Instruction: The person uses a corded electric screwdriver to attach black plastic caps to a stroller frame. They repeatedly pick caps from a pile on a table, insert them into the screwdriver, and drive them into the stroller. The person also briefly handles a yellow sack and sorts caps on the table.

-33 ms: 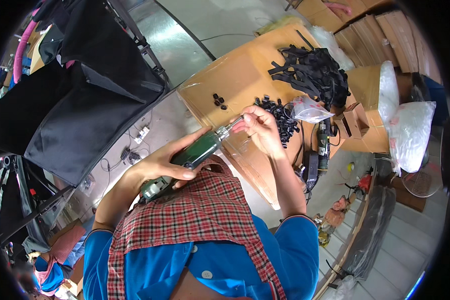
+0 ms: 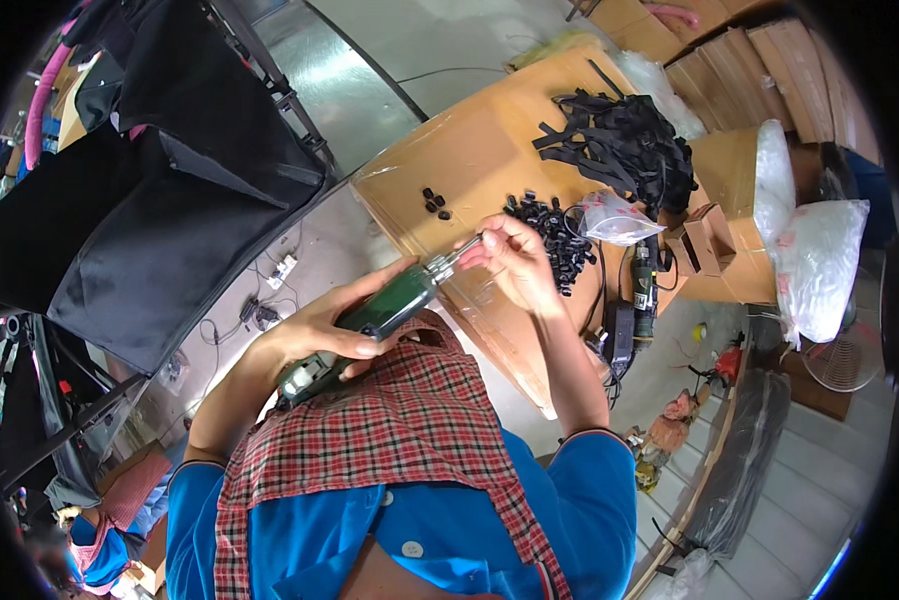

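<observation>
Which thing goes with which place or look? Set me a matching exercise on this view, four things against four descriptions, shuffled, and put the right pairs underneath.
Things
1. Green power tool
2. Black straps
3. Checked apron
4. Right hand

Descriptions
A. Mostly red, worn over a blue shirt
B. At the tool's metal front end
C. Held in the left hand
D. Heaped on the brown cardboard surface

Pairs: 1-C, 2-D, 3-A, 4-B
</observation>
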`<state>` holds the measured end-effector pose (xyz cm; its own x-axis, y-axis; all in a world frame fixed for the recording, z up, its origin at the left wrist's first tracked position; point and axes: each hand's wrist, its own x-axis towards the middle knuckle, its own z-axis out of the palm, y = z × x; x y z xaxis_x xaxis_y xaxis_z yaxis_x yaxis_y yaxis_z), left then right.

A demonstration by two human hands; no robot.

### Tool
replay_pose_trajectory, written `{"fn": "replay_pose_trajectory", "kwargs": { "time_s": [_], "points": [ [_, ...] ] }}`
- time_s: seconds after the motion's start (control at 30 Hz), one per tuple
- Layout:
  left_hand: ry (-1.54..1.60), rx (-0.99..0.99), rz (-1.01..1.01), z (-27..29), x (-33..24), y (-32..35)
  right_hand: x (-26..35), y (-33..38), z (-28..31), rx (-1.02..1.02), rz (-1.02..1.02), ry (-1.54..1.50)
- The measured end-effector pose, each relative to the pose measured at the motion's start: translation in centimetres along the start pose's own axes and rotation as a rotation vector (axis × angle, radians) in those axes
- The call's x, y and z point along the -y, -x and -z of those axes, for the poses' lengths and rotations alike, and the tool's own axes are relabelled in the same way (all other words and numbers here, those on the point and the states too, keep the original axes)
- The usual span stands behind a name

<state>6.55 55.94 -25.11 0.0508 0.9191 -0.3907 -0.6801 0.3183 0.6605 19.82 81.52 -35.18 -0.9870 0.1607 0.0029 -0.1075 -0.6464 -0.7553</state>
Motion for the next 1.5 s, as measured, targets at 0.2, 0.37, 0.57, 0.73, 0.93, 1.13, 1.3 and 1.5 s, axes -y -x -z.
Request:
{"fn": "replay_pose_trajectory", "kwargs": {
  "time_s": [0.2, 0.37, 0.57, 0.73, 0.93, 1.13, 1.3, 1.5],
  "points": [
    [0.135, -0.05, -0.104, 0.4, 0.8, 1.1, 0.9, -2.6, 7.5, -0.499, 0.103, 1.466],
    [0.097, -0.029, -0.155, -0.3, 0.3, 2.2, 1.2, -3.6, 16.5, -0.569, -0.394, 2.303],
    [0.074, -0.028, -0.293, -0.7, 1.0, 4.8, 3.0, -4.5, 16.3, -0.505, -0.382, 2.076],
    [0.018, -0.081, -0.432, -2.8, -0.7, 7.9, 7.5, -11.4, 1.2, -0.296, 0.189, 1.073],
    [-0.196, -0.205, -0.725, -4.6, -2.7, 13.4, 7.6, -13.8, -20.2, -0.031, 0.459, 0.847],
    [-0.311, -0.325, -0.922, -2.3, -2.2, 20.6, 4.6, -16.0, -31.0, 0.348, 0.61, 0.661],
    [-0.315, -0.384, -0.977, 0.7, -1.9, 27.2, 0.0, -17.7, -38.1, 0.416, 0.646, 0.672],
    [-0.195, -0.242, -0.987, 5.4, -1.5, 34.4, -4.3, -18.2, -45.0, 0.661, 0.804, 0.767]
  ]
}}
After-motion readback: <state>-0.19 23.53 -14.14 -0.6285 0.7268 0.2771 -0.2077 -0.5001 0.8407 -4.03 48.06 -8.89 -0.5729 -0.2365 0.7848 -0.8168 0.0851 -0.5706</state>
